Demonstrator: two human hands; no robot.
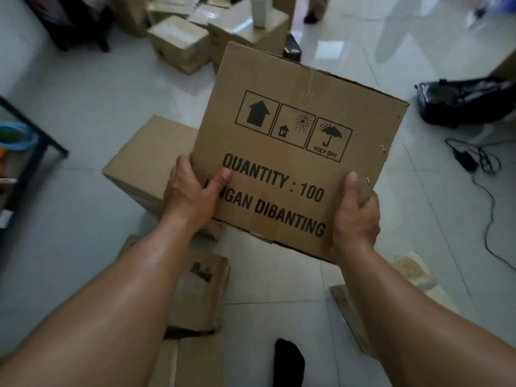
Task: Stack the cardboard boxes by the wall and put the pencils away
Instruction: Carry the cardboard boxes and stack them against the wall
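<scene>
I hold a brown cardboard box [293, 141] up in front of me, its printed side facing me with handling symbols and "QUANTITY : 100". My left hand [190, 194] grips its lower left edge, thumb on the printed face. My right hand [356, 210] grips the lower right corner, thumb up along the face. Behind and below it a second cardboard box [148, 163] sits on the white tiled floor. Flattened cardboard [198, 294] lies by my feet. No pencils are visible.
More cardboard boxes [178, 43] are piled at the back centre. A dark shelf frame [33, 141] stands at the left. A black bag [463, 101] and a tangled cable [474, 160] lie on the right floor. A person's legs [315, 9] are at the top.
</scene>
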